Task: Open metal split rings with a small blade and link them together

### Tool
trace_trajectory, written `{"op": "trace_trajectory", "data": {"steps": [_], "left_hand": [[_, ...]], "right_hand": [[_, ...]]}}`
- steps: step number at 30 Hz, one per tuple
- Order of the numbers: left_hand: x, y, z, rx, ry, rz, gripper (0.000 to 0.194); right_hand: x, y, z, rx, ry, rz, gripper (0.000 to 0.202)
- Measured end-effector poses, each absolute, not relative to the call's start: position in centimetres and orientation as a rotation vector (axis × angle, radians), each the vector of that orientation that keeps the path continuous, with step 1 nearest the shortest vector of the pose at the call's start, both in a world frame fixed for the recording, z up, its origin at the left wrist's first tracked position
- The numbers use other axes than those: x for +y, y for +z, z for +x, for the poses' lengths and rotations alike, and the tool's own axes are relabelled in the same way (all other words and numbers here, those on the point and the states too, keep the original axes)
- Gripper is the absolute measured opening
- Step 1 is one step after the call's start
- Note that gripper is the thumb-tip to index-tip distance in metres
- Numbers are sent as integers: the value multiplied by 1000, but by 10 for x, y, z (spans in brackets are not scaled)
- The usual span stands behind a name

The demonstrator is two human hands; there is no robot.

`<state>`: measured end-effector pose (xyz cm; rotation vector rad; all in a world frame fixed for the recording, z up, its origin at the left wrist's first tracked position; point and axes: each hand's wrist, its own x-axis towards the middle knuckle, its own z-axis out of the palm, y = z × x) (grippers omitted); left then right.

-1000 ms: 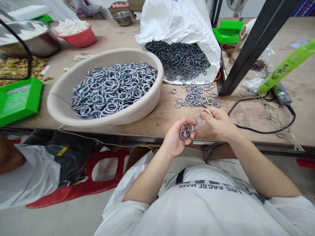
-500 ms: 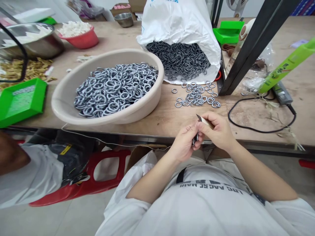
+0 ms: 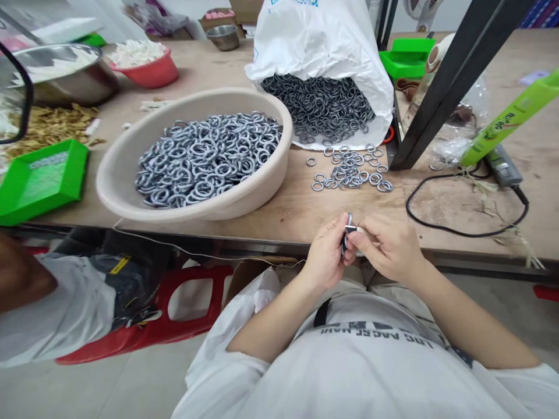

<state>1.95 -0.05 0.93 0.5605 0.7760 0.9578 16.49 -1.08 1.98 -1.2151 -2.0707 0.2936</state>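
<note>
My left hand [image 3: 325, 251] is closed on grey rings [image 3: 350, 217], one of them standing up between thumb and fingers; how many it holds is hidden. Closed around a small knife, my right hand [image 3: 392, 245] has the dark blade [image 3: 351, 229] against or very close to that ring. Most of the knife's handle is hidden by the fingers. Both hands are close together over the table's front edge. Just beyond them lies a loose pile of grey rings [image 3: 347, 173]. To the left stands a beige basin [image 3: 114, 185] heaped with the same rings.
A white sack [image 3: 321, 43] spills darker rings behind the pile. A black metal post [image 3: 437, 110] rises at right, near a corded grey device [image 3: 504, 166] and a green packet [image 3: 509, 119]. At left are a green tray [image 3: 74, 174] and a seated person's arm [image 3: 26, 276].
The knife blade has turned from pointing up and away to lying across the ring. A ring now sticks up from my left hand. The view has shifted slightly.
</note>
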Motion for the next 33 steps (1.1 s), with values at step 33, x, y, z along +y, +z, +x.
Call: {"op": "trace_trajectory", "data": {"steps": [33], "left_hand": [[16, -3, 16, 807, 1009, 641, 40]], "right_hand": [[25, 8, 166, -1409, 1181, -1072, 26]]}}
